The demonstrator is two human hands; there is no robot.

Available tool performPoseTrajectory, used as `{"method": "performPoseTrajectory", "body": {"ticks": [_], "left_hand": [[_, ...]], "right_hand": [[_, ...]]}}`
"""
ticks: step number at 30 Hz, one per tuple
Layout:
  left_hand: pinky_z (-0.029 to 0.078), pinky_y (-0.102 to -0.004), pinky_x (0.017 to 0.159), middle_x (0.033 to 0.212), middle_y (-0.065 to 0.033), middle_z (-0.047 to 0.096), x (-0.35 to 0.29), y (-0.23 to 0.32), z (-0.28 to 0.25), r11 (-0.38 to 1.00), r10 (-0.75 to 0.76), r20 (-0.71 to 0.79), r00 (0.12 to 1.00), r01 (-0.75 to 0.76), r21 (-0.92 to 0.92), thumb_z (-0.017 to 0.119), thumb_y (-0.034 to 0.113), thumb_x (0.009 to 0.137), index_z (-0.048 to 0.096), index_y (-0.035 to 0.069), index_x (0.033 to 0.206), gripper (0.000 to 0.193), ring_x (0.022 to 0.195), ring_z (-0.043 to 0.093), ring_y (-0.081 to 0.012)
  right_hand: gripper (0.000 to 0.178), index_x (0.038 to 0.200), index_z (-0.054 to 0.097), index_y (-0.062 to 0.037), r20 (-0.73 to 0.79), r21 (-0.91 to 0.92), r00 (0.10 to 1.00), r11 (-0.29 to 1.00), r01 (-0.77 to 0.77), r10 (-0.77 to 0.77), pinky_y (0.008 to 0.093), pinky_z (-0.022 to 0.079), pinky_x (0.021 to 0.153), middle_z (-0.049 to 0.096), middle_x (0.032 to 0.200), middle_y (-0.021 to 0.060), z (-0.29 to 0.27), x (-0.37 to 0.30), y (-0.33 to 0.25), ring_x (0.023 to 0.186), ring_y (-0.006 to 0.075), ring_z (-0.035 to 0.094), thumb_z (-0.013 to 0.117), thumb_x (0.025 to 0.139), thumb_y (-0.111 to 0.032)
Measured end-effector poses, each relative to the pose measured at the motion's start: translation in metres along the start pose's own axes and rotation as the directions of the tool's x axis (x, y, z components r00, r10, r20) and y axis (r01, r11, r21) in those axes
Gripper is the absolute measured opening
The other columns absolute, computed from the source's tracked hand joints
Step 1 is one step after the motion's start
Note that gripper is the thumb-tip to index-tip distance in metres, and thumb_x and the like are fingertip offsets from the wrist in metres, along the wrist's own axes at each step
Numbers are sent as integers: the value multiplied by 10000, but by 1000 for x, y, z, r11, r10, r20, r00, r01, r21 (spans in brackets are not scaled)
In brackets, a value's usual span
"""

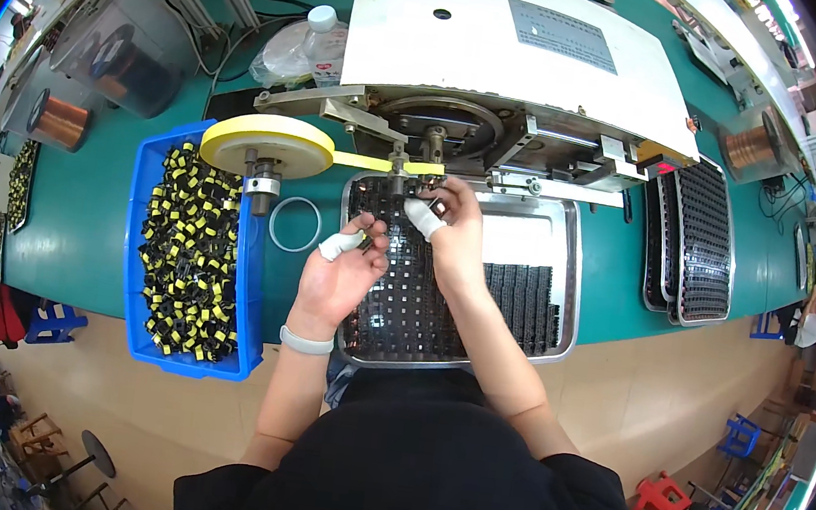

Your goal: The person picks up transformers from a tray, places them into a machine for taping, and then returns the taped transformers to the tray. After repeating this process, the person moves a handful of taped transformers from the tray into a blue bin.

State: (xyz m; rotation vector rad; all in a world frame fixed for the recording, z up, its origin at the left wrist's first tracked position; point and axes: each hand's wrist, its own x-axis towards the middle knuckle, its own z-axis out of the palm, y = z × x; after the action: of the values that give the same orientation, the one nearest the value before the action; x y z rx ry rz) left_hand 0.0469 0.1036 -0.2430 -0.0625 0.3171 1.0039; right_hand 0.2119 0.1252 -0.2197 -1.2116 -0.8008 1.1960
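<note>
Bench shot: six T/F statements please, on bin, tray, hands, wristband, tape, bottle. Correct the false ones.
1. The blue bin holds black and yellow parts. True.
2. The blue bin is right of the metal tray. False: it is left of it.
3. The left hand and right hand each have a white finger covering. True.
4. The pale wristband is on the right arm. False: it is on the left.
5. Yellow tape runs rightward off its roll. True.
6. The bottle has a black cap. False: its cap is white.
</note>
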Motion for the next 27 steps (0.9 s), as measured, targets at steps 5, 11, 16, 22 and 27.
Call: {"method": "performPoseTrajectory", "body": {"ticks": [5, 11, 16, 22, 27], "left_hand": [[455, -307, 805, 1080, -112, 573, 6, -2, -6, 999, -28, 7, 1000, 28, 24, 529, 110, 914, 535, -8, 1185, 296, 971, 526, -212], [452, -301, 834, 1152, -99, 587, 24, -1, 6, 983, -70, 31, 997, 64, 172, 516, 186, 937, 536, 3, 1240, 355, 989, 550, -193], [444, -295, 843, 1161, -85, 592, 52, -10, 18, 961, -109, -8, 994, 108, 255, 497, 255, 963, 548, 24, 1236, 361, 985, 557, -177], [450, -291, 819, 1150, -79, 598, 80, -21, 21, 964, -146, 95, 985, 120, 238, 502, 291, 980, 551, 38, 1220, 352, 990, 554, -162], [462, -302, 794, 1089, -72, 590, 53, -22, 14, 943, -251, 94, 964, 221, 249, 499, 242, 997, 550, 20, 1200, 304, 920, 557, -168]], "right_hand": [[439, 1314, 401, 111, 119, 185, 979, 965, -185, 165, 316, 478, 957, 595, 1150, 219, -23, -9, -1, 1091, 265, 607, 537, 901, 53], [351, 1261, 447, 88, 109, 21, 978, 983, -184, 181, 246, 529, 734, 663, 1055, 186, -34, -20, -17, 842, 192, 676, 535, 939, -18], [218, 1004, 545, 20, -4, -380, 1000, 925, -21, 21, 192, 459, 566, 670, 748, 49, -53, -28, -13, 641, 69, 609, 695, 870, -64], [234, 967, 548, 15, -80, -277, 982, 950, 143, -171, 202, 492, 666, 670, 888, 72, -56, -31, -9, 754, 72, 622, 732, 825, -8], [211, 966, 544, 16, -92, -149, 982, 978, 148, -163, 210, 502, 721, 669, 959, 97, -47, -27, -13, 810, 91, 632, 712, 838, 7]]}}
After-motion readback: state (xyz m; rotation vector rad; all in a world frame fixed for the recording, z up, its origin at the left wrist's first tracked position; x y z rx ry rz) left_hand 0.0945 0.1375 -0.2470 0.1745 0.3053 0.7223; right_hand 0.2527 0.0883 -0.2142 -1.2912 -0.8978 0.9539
